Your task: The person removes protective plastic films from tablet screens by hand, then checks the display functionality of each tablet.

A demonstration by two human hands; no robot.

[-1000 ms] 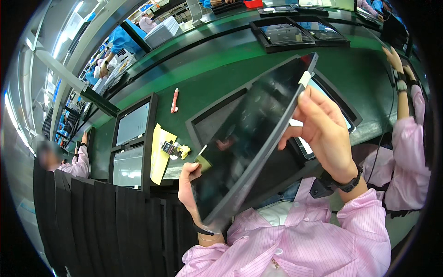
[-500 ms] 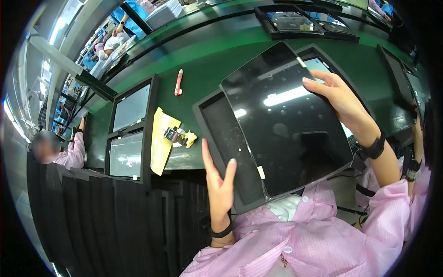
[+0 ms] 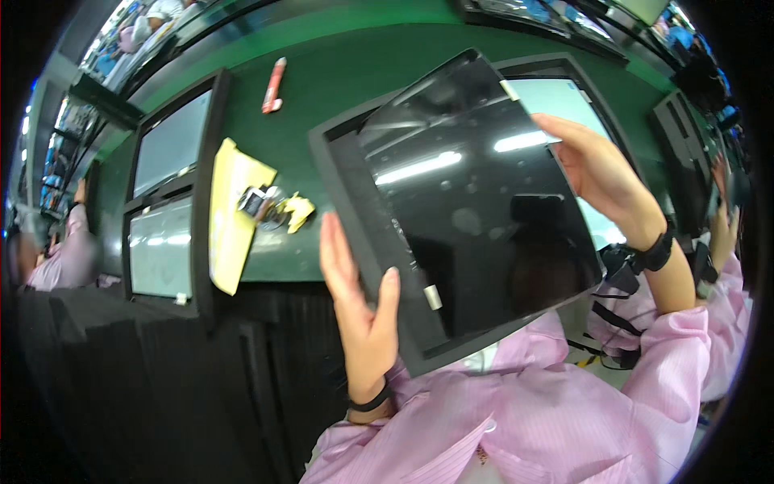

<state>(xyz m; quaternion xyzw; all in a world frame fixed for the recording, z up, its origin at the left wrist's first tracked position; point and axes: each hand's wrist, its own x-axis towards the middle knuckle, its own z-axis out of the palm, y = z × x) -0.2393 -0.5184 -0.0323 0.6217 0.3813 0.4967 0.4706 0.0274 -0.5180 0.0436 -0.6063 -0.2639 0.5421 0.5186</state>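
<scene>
At the clock's centre: a dark screen (image 3: 492, 218), aslant over a black tray (image 3: 334, 165); whether they touch cannot be told.
Right hand (image 3: 601, 179): at 2 o'clock, clamped on the screen's right edge.
Left hand (image 3: 360, 319): at 8 o'clock, thumb and fingers apart at the tray's rim.
Pale screen (image 3: 556, 101): at 1 o'clock.
Red pen (image 3: 273, 86): at 10 o'clock on the green surface (image 3: 322, 81).
Step in hand: seemingly moving the screen into or out of the tray.
Next move: probably calls for keeping edges aligned with the rim.
</scene>
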